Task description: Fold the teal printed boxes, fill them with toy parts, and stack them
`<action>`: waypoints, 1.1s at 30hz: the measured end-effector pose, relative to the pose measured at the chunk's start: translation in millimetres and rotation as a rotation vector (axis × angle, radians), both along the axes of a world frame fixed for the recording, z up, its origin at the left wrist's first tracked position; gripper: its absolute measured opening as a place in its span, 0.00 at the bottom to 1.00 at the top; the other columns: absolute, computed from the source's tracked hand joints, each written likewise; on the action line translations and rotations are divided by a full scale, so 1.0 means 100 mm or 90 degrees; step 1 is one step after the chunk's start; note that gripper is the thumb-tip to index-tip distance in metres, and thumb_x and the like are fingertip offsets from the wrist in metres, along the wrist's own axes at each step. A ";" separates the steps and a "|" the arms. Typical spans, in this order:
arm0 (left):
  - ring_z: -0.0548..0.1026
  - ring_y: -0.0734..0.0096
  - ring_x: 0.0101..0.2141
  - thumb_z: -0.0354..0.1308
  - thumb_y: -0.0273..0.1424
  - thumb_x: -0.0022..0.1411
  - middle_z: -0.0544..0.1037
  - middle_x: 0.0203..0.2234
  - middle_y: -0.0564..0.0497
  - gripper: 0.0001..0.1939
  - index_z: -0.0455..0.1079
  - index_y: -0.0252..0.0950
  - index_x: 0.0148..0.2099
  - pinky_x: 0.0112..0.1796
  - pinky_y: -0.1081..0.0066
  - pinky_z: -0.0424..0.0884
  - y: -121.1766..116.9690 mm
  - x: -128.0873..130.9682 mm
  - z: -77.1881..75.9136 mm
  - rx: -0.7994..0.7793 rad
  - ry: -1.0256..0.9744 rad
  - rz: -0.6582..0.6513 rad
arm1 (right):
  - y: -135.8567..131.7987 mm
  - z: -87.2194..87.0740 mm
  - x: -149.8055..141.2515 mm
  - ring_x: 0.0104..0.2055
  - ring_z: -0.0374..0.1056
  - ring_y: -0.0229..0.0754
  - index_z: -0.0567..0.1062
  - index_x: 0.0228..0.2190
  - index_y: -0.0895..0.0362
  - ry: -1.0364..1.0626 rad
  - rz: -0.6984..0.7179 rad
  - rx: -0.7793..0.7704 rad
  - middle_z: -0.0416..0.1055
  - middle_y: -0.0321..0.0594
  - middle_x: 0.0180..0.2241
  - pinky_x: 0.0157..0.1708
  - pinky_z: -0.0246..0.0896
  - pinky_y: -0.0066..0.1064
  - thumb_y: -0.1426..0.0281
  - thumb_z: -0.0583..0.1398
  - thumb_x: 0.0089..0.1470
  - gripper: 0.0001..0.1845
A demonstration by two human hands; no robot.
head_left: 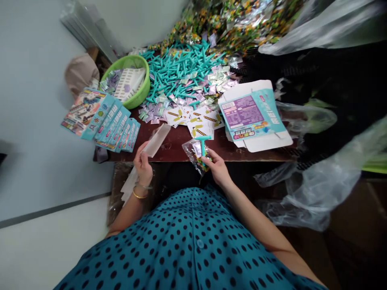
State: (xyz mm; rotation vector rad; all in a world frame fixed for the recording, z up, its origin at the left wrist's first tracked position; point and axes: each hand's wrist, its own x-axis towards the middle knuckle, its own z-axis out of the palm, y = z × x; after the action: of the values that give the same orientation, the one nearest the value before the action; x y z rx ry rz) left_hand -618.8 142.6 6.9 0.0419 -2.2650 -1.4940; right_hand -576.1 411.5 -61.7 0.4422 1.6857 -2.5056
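My left hand (143, 166) pinches a narrow, translucent whitish tray-like strip (157, 140) over the table's front edge. In my right hand (218, 168) are a teal T-shaped plastic tool (202, 144) and a clear plastic bag (190, 153) of small colourful pieces, with a pale sachet (197, 150) beside the tool. Just beyond the hands lie several printed leaflets (200, 128). A heap of similar teal tools (178, 66) and many small sachets (154, 110) spread behind them.
Printed cartons (113, 123) overlap at the left beside a green basket (142, 90) holding sachets and white sheets. A flat unfolded carton (252, 114) lies right on the dark red table (175, 151). Filled bags (229, 20) pile at the back; clear plastic (317, 193) hangs at right.
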 end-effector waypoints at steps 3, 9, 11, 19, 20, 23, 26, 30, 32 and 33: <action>0.78 0.56 0.51 0.46 0.52 0.73 0.80 0.50 0.41 0.29 0.77 0.36 0.53 0.54 0.60 0.72 0.05 0.07 -0.05 0.005 0.014 -0.007 | -0.04 0.00 0.05 0.56 0.72 0.50 0.77 0.54 0.50 -0.011 0.013 -0.011 0.76 0.40 0.55 0.58 0.69 0.45 0.58 0.71 0.49 0.31; 0.77 0.58 0.51 0.46 0.48 0.74 0.79 0.50 0.42 0.25 0.77 0.37 0.53 0.55 0.60 0.71 0.13 0.11 -0.05 -0.036 0.048 -0.027 | -0.12 0.16 0.03 0.58 0.71 0.51 0.77 0.55 0.49 0.005 0.057 -0.028 0.76 0.38 0.56 0.62 0.64 0.46 0.57 0.71 0.49 0.31; 0.77 0.58 0.51 0.45 0.48 0.74 0.80 0.49 0.42 0.25 0.77 0.38 0.52 0.55 0.59 0.71 0.18 0.12 -0.05 -0.052 0.064 -0.053 | -0.22 0.24 -0.06 0.60 0.70 0.51 0.78 0.54 0.49 0.032 0.089 -0.023 0.75 0.38 0.57 0.64 0.61 0.47 0.57 0.72 0.49 0.31; 0.78 0.58 0.50 0.42 0.48 0.75 0.81 0.48 0.42 0.26 0.77 0.39 0.52 0.54 0.59 0.72 0.20 0.13 -0.06 -0.035 0.028 -0.012 | -0.58 0.35 -0.40 0.60 0.70 0.53 0.81 0.51 0.52 0.076 0.177 -0.012 0.76 0.40 0.56 0.64 0.59 0.47 0.55 0.73 0.45 0.31; 0.78 0.58 0.50 0.42 0.48 0.75 0.81 0.49 0.42 0.26 0.77 0.39 0.52 0.54 0.59 0.72 0.19 0.13 -0.06 -0.042 0.029 -0.017 | -0.56 0.36 -0.41 0.59 0.70 0.52 0.81 0.51 0.52 0.078 0.181 0.001 0.76 0.40 0.56 0.64 0.60 0.47 0.56 0.73 0.46 0.30; 0.76 0.58 0.53 0.41 0.46 0.76 0.80 0.50 0.42 0.26 0.77 0.39 0.53 0.56 0.58 0.70 0.19 0.14 -0.09 -0.078 0.057 -0.052 | -0.47 0.39 -0.44 0.52 0.75 0.50 0.82 0.49 0.53 0.068 0.215 0.045 0.79 0.39 0.51 0.59 0.66 0.44 0.59 0.72 0.47 0.27; 0.75 0.58 0.54 0.43 0.43 0.76 0.81 0.48 0.42 0.24 0.78 0.38 0.52 0.59 0.54 0.65 0.22 0.18 -0.22 -0.155 0.105 -0.110 | -0.42 0.37 -0.48 0.35 0.77 0.44 0.84 0.44 0.54 0.011 0.286 0.051 0.82 0.37 0.37 0.41 0.76 0.38 0.60 0.72 0.46 0.23; 0.75 0.58 0.52 0.43 0.44 0.76 0.81 0.47 0.41 0.24 0.78 0.38 0.51 0.58 0.53 0.65 0.22 0.23 -0.40 -0.233 0.111 -0.163 | -0.47 0.33 -0.56 0.23 0.70 0.36 0.84 0.36 0.55 -0.039 0.321 0.025 0.80 0.35 0.28 0.21 0.68 0.26 0.62 0.74 0.42 0.18; 0.75 0.58 0.53 0.42 0.45 0.76 0.81 0.47 0.41 0.26 0.78 0.37 0.51 0.58 0.53 0.64 0.20 0.22 -0.44 -0.230 0.108 -0.147 | -0.50 0.33 -0.59 0.21 0.69 0.34 0.83 0.36 0.56 -0.051 0.313 0.015 0.80 0.34 0.28 0.16 0.64 0.23 0.62 0.75 0.41 0.18; 0.75 0.58 0.53 0.42 0.45 0.76 0.81 0.47 0.41 0.26 0.78 0.37 0.52 0.59 0.53 0.64 0.20 0.20 -0.44 -0.224 0.109 -0.136 | -0.51 0.35 -0.60 0.20 0.69 0.33 0.82 0.36 0.56 -0.055 0.306 0.009 0.79 0.34 0.29 0.15 0.62 0.22 0.62 0.75 0.40 0.19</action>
State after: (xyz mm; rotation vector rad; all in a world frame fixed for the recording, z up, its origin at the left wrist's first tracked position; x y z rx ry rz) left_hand -598.4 162.3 -36.7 -0.4267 -2.4128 -1.1216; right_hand -636.1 360.2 -27.2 0.1201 1.5536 -2.0977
